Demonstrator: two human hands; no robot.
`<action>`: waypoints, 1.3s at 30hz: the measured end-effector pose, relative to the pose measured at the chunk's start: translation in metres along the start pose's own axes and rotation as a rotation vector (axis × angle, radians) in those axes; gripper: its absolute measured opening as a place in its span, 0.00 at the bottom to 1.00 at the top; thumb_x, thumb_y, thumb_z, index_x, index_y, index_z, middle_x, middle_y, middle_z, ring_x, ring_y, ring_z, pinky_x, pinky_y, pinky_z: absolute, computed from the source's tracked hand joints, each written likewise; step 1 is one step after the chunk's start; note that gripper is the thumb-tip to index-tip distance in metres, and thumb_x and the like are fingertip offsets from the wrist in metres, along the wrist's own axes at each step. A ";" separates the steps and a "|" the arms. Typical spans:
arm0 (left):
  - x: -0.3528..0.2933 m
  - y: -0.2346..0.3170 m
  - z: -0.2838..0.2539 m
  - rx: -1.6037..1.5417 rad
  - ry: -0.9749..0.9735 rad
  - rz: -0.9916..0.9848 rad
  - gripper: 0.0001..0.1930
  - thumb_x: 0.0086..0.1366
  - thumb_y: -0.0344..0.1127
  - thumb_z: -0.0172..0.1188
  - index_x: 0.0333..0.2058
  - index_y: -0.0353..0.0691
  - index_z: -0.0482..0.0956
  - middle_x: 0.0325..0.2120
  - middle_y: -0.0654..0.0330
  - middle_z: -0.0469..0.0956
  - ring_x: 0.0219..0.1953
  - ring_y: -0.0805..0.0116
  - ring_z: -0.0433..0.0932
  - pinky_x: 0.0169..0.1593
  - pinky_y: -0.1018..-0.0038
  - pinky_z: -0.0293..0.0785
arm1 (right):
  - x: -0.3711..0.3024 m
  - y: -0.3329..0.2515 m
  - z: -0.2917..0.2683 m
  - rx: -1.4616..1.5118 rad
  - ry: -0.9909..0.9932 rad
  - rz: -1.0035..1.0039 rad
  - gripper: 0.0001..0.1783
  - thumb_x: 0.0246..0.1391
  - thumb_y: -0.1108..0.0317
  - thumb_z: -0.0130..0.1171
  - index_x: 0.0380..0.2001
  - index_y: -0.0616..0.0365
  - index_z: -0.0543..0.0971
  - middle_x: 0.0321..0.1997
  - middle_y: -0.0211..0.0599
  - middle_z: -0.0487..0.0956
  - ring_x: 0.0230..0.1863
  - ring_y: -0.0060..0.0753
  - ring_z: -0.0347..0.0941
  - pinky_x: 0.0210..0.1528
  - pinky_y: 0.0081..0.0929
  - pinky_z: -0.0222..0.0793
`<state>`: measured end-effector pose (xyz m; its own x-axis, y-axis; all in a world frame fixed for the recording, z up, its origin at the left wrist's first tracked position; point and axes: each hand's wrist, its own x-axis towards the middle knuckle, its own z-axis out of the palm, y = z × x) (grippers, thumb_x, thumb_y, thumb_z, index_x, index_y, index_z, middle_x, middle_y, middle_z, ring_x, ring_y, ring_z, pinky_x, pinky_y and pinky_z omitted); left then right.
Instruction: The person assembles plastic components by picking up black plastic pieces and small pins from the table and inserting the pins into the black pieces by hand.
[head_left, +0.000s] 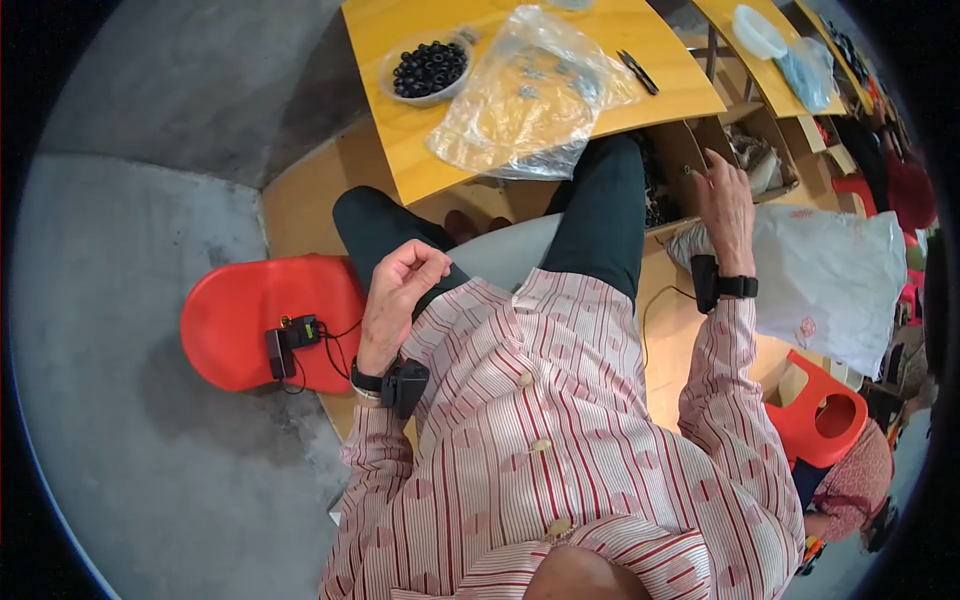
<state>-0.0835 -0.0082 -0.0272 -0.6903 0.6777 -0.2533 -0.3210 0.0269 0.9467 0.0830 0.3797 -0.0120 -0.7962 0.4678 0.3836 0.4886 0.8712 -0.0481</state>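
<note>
My left hand (405, 290) hovers over my left thigh with its fingers curled in. Whatever it may hold is hidden. Off to the right, my right hand (729, 205) is raised beside an open cardboard box (684, 165), its thumb and forefinger apart. A tiny ring-like thing shows by the thumb tip; I cannot tell whether it is touched. On the yellow table (415, 160) a clear round tub (388, 88) holds many black ring-shaped pieces (430, 68). Beside it lies a clear plastic bag (490, 125) with small bluish-grey pieces in or under it. Black thread snips (638, 72) rest farther right.
A red plastic stool (225, 315) at my left carries black electronic devices with a cable (302, 332). A large white sack (830, 270) stands beyond my right wrist, near another red stool (825, 420). Another person (858, 475) is at the right rim. A second yellow table bears a white bowl (758, 32).
</note>
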 end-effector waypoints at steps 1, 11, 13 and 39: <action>0.001 0.000 -0.001 0.017 -0.008 0.008 0.06 0.63 0.32 0.55 0.31 0.36 0.74 0.28 0.65 0.73 0.33 0.78 0.69 0.40 0.81 0.63 | 0.000 0.003 0.001 0.009 0.002 -0.013 0.15 0.53 0.68 0.55 0.44 0.58 0.73 0.36 0.42 0.76 0.41 0.46 0.70 0.42 0.38 0.68; 0.034 0.007 -0.005 0.113 0.005 -0.012 0.08 0.62 0.35 0.58 0.31 0.36 0.75 0.28 0.66 0.74 0.32 0.80 0.69 0.39 0.83 0.64 | -0.018 -0.057 0.044 0.299 -0.333 -0.328 0.08 0.49 0.65 0.59 0.32 0.56 0.78 0.36 0.36 0.76 0.41 0.41 0.68 0.45 0.34 0.66; 0.044 0.011 -0.006 0.143 0.034 0.010 0.08 0.62 0.35 0.57 0.32 0.36 0.76 0.28 0.67 0.74 0.32 0.80 0.69 0.38 0.83 0.64 | -0.035 -0.077 0.062 0.455 -0.359 -0.361 0.10 0.50 0.62 0.59 0.34 0.53 0.79 0.41 0.32 0.76 0.47 0.36 0.68 0.52 0.38 0.62; 0.230 0.055 -0.065 0.950 0.339 0.440 0.06 0.55 0.31 0.60 0.32 0.39 0.78 0.27 0.54 0.77 0.33 0.59 0.76 0.38 0.67 0.71 | -0.025 -0.107 0.087 0.466 -0.428 -0.302 0.09 0.50 0.61 0.57 0.30 0.53 0.81 0.38 0.25 0.78 0.47 0.30 0.68 0.54 0.33 0.54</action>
<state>-0.3021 0.1018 -0.0464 -0.8108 0.5340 0.2396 0.5261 0.4856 0.6981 0.0198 0.2882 -0.0969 -0.9904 0.1291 0.0502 0.0959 0.9007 -0.4238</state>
